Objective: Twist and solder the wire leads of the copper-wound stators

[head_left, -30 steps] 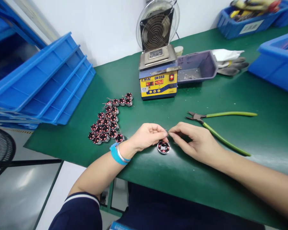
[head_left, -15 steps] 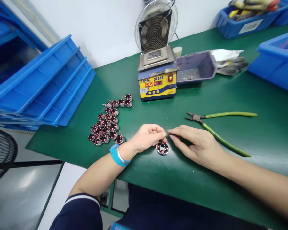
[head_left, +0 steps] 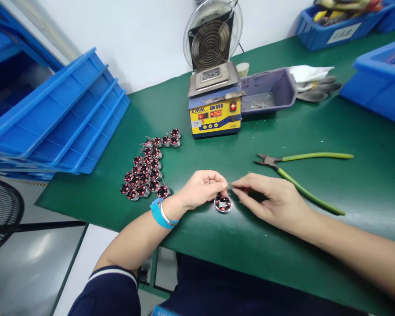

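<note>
While the small round silver stator with copper-red windings (head_left: 223, 203) sits on the green bench mat (head_left: 217, 245), the left hand (head_left: 202, 188) pinches its thin wire lead, and the right hand (head_left: 272, 197) pinches that lead too, fingertips almost meeting. Green-handled cutters (head_left: 299, 171) lie just beyond.

The right hand (head_left: 276, 199) has slid a little toward 5 o'clock; its fingers (head_left: 238, 186) now pinch closer to the small round copper-wound coil (head_left: 223, 203).
</note>
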The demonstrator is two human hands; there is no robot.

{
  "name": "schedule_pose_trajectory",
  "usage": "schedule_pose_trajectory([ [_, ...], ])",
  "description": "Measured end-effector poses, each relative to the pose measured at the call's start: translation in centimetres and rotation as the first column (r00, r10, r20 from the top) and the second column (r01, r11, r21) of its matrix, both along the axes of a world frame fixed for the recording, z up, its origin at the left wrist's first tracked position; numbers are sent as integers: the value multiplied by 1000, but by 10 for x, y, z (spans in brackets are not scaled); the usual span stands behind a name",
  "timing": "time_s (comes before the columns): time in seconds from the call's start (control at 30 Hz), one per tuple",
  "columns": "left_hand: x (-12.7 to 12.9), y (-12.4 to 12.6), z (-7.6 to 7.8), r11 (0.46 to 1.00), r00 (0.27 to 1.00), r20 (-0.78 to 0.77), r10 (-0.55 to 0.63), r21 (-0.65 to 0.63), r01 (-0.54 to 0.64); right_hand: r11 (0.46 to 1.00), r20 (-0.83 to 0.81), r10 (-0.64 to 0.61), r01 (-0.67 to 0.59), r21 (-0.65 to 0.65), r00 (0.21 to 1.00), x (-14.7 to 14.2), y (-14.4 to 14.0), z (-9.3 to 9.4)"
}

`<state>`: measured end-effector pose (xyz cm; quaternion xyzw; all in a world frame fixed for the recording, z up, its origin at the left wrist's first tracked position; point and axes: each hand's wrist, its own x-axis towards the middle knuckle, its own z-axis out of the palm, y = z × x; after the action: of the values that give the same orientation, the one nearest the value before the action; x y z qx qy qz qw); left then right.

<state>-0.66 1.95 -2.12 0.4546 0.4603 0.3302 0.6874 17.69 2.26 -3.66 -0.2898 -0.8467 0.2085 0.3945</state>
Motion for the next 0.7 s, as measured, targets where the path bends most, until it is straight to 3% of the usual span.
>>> schedule_pose_trajectory([
  [0.27, -1, 0, 3, 998, 998, -17, -58, -34, 58, 950, 165, 21, -71, 304, 986, 7, 14, 0],
  [0.37, -2, 1, 2, 995, 996, -22, -84, -47, 83, 944, 232, 70, -139, 299, 970, 10, 16, 3],
  [0.43, -3, 1, 2, 995, 995, -26, -97, -39, 96, 971, 214, 126, -164, 172, 969, 8, 15, 5],
  [0.5, -3, 0, 1, 994, 994, -29, -108, -22, 108, 975, 133, 177, -155, -160, 975, 5, 13, 7],
  [0.53, -3, 0, 1, 994, 993, -29, -112, -14, 112, 911, 70, 199, -158, -380, 978, 2, 11, 8],
  [0.6, -3, -1, 1, 992, 992, -24, -123, -2, 123, 652, -69, 220, -199, -732, 973, -2, 8, 9],
  [0.63, -3, -1, 1, 992, 992, -21, -128, 0, 128, 539, -116, 230, -225, -812, 966, -2, 6, 10],
  [0.67, -4, -2, 1, 991, 991, -19, -132, 0, 132, 505, -134, 234, -238, -830, 963, -2, 6, 10],
  [0.7, -4, -2, 1, 991, 990, -19, -137, -2, 137, 561, -112, 233, -228, -796, 966, -1, 6, 9],
])
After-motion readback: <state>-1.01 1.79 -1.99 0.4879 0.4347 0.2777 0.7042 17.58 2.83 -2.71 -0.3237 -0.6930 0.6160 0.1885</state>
